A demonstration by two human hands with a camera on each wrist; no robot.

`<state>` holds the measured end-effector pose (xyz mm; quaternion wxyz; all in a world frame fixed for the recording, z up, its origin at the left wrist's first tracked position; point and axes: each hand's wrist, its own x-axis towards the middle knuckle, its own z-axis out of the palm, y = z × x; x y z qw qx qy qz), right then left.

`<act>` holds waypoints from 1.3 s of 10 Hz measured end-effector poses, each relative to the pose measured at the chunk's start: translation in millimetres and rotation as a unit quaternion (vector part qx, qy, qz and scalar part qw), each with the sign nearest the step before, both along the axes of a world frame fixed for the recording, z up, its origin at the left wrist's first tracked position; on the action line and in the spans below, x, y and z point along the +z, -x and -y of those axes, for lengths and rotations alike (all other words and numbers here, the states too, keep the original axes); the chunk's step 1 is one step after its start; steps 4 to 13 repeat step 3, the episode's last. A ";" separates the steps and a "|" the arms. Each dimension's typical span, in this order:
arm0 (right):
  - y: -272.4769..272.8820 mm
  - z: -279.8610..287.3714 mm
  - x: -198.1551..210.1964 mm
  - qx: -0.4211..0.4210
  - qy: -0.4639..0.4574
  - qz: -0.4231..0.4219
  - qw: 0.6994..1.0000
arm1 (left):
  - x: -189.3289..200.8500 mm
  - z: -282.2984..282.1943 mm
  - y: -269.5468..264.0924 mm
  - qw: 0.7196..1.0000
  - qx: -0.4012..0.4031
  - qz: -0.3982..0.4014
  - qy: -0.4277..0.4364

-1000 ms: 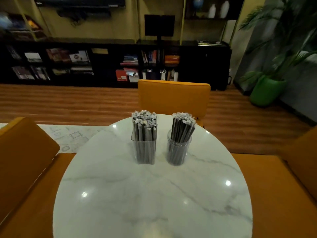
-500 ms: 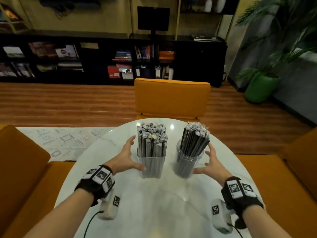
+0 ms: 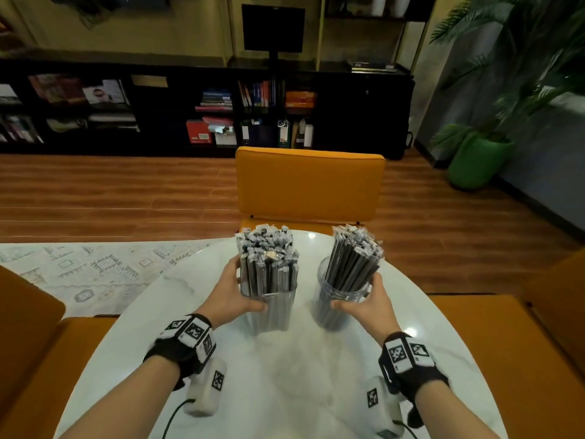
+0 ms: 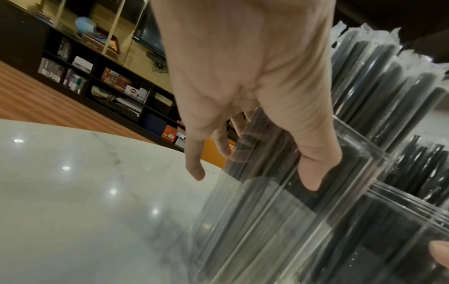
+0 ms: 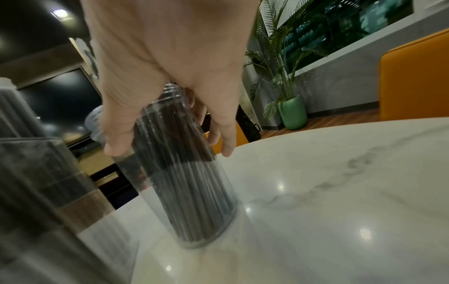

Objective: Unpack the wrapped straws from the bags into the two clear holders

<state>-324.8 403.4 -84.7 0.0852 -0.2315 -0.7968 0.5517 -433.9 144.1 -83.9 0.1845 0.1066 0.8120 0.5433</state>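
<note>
Two clear holders packed with wrapped dark straws stand on the round white marble table point(image 3: 285, 391). The square holder point(image 3: 272, 312) is on the left, its straws point(image 3: 267, 261) upright. My left hand point(image 3: 235, 299) grips it, thumb on the near face and fingers round the left side; the left wrist view shows the thumb point(image 4: 313, 153) pressed on the square holder point(image 4: 279, 221). The round holder point(image 3: 340, 307) is on the right, its straws point(image 3: 354, 255) leaning right. My right hand point(image 3: 364, 304) grips the round holder point(image 5: 192, 192) from its right side. No bags are in view.
An orange chair point(image 3: 310, 185) stands just beyond the table's far edge. Orange seats point(image 3: 28, 343) flank the table left and right. A dark bookshelf point(image 3: 190, 103) lines the back wall. A green potted plant point(image 3: 478, 156) stands at the right.
One second ago no hands were in view. Both hands came in from below, hovered open beside the holders, and now each grips its holder. The head view has tilted down.
</note>
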 end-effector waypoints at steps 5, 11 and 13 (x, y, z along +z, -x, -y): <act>37.1 8.1 -6.2 0.024 -0.025 0.004 0.999 | 9.0 -7.2 25.5 0.999 -0.038 0.004 0.015; 37.1 8.1 -6.2 0.024 -0.025 0.004 0.999 | 9.0 -7.2 25.5 0.999 -0.038 0.004 0.015; 37.1 8.1 -6.2 0.024 -0.025 0.004 0.999 | 9.0 -7.2 25.5 0.999 -0.038 0.004 0.015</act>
